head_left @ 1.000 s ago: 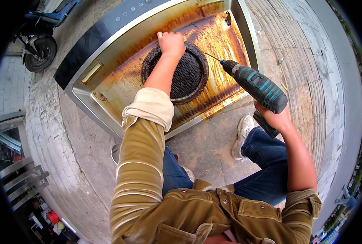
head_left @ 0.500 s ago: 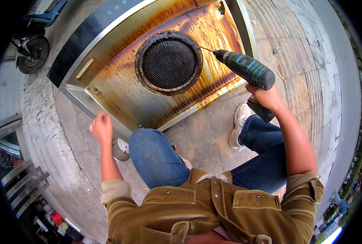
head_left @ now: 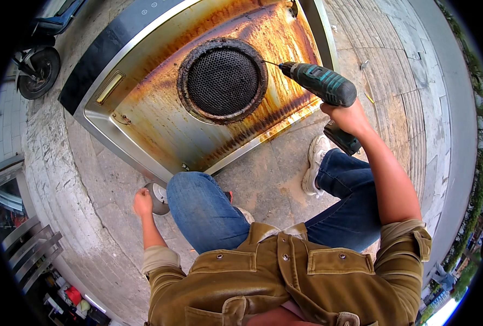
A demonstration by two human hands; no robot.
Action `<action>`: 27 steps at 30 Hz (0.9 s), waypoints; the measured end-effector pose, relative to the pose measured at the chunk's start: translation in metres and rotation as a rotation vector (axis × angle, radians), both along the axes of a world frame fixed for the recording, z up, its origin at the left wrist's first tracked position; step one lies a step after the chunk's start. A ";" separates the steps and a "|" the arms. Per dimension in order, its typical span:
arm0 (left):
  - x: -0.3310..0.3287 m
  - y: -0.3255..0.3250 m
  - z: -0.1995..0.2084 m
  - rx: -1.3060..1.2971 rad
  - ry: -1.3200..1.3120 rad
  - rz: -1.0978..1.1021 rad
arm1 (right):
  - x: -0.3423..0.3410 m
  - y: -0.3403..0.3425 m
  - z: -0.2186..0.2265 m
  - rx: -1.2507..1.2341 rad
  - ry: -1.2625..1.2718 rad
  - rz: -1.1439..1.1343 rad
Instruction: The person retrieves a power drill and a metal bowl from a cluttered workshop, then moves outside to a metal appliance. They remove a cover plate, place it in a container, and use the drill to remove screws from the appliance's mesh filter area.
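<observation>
My right hand (head_left: 347,116) is wrapped round the handle of a dark cordless drill (head_left: 317,82) with teal stripes. Its long thin bit points left and meets the right rim of the round black mesh grille (head_left: 222,81), as far as I can tell. The grille sits in the grease-stained metal underside of a range hood (head_left: 160,127), which lies on the ground before me. Low on the left, my left hand (head_left: 142,202) is closed beside a round metal dish (head_left: 160,200), near my knee. Whether it holds anything small is hidden.
A scooter wheel (head_left: 40,73) stands at the far left. Metal slats (head_left: 32,247) and a pile of mixed goods lie lower left. On the paving to the right are a small metal piece (head_left: 364,65) and a yellow strip (head_left: 369,98). My knees flank the hood's near edge.
My left hand has moved down from the hood's near left corner to beside the metal dish. The drill has shifted slightly left in view, its bit still at the grille's rim.
</observation>
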State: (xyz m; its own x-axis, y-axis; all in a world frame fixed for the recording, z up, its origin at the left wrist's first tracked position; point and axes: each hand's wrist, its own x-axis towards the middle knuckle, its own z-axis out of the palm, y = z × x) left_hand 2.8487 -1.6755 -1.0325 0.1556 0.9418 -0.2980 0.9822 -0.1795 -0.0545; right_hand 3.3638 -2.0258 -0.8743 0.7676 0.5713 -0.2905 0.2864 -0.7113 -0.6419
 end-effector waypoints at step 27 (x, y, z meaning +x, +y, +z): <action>0.130 0.038 0.080 0.385 -0.391 -0.294 | -0.009 0.002 0.006 -0.084 -0.046 -0.003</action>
